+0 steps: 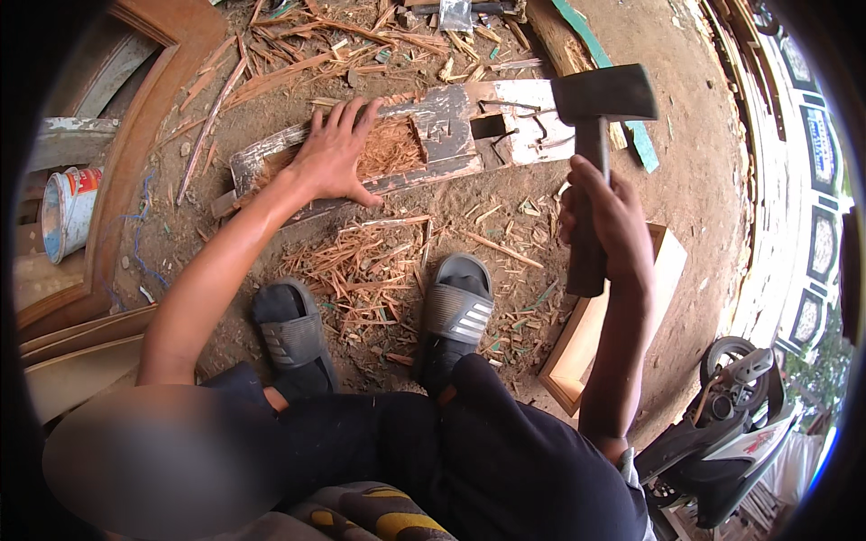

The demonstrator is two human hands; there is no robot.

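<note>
My left hand [334, 158] lies with spread fingers on a worn wooden board [442, 126] on the ground. Flaking dark and pale paint covers the board. A rough, splintered hollow [392, 149] shows bare reddish wood beside my fingers, and farther right is a dark rectangular slot [490, 126]. Bent nails [538, 131] stick out near the board's right end. In my right hand [613, 216] is a mallet with a dark, blocky head [604, 94], raised over that end. My fingers wrap round its dark handle [588, 261].
Wood chips [352, 279] litter the dirt between my sandalled feet. A light wooden frame piece [577, 338] lies below my right hand. To the left are a brown panelled door [135, 162] and a paint bucket [68, 212]. A motorbike [731, 424] stands at the right.
</note>
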